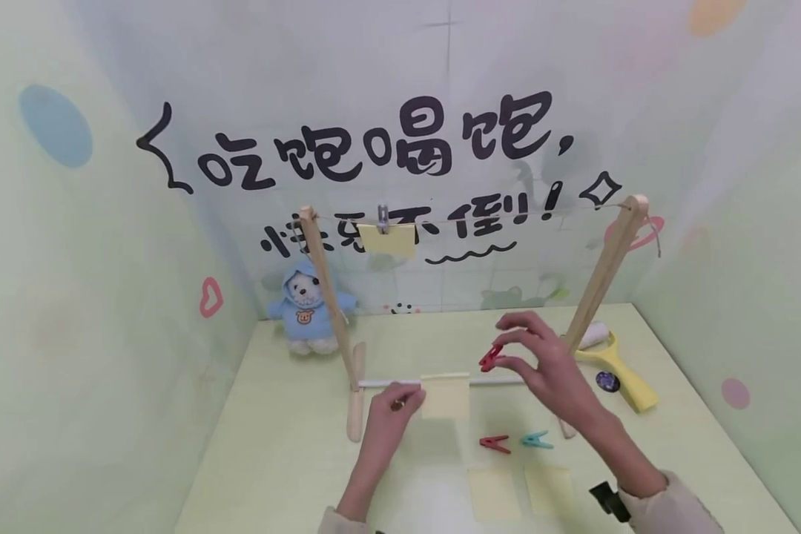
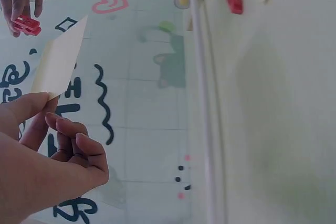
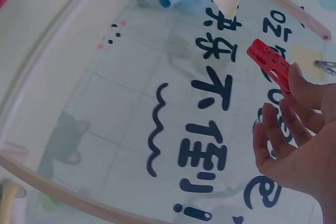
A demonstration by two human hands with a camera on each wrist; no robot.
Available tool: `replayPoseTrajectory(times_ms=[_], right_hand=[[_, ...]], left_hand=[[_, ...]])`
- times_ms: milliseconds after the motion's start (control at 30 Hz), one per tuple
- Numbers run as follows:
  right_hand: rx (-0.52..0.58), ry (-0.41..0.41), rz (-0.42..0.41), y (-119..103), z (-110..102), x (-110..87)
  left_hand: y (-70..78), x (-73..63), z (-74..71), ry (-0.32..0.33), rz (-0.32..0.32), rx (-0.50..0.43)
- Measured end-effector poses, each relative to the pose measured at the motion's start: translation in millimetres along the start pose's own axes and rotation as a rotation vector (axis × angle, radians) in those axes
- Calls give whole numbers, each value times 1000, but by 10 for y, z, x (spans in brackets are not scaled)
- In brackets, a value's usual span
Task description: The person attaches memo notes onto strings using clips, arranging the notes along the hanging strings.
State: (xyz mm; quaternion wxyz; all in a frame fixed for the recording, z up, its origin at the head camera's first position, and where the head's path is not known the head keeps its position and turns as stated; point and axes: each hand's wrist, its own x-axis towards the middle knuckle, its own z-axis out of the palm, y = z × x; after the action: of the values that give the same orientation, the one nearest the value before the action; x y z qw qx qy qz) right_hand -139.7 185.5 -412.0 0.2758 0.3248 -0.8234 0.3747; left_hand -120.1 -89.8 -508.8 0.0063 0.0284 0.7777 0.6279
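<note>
Between thumb and forefinger, my left hand (image 1: 390, 419) pinches a pale yellow paper note (image 1: 445, 398) by its left edge; in the left wrist view the note (image 2: 60, 61) stands up from the fingertips. My right hand (image 1: 550, 363) pinches a red clothespin (image 1: 489, 358), whose free end points toward the note in the head view. In the right wrist view the clothespin (image 3: 269, 64) sits between thumb and fingertips. Above both hands, a string (image 1: 467, 219) runs between two wooden posts. A metal clip (image 1: 383, 220) holds another yellow note (image 1: 389, 240) on it.
On the table lie a red clothespin (image 1: 495, 443), a blue clothespin (image 1: 537, 440) and two notes (image 1: 494, 493). A white rod (image 1: 387, 383) joins the wooden posts (image 1: 604, 278) low down. A plush toy (image 1: 307, 311) sits back left; a yellow-handled lint roller (image 1: 624, 374) lies right.
</note>
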Motion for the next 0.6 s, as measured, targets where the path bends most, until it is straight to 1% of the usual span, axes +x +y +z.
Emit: replayPoseTrajectory(times_ms=[67, 167, 267, 467, 600], right_hand=[[18, 12, 2, -67, -118, 109], [27, 25, -10, -151, -259, 245], [22, 29, -19, -225, -366, 370], [-2, 32, -25, -367, -525, 684], [-29, 53, -64, -432, -611, 937]], left_hand=[[159, 98, -26, 4, 46, -6], [384, 215, -67, -3, 88, -18], [609, 307, -107, 1, 108, -28], [1014, 490, -153, 71, 155, -34], [1249, 594, -164, 74, 173, -77]])
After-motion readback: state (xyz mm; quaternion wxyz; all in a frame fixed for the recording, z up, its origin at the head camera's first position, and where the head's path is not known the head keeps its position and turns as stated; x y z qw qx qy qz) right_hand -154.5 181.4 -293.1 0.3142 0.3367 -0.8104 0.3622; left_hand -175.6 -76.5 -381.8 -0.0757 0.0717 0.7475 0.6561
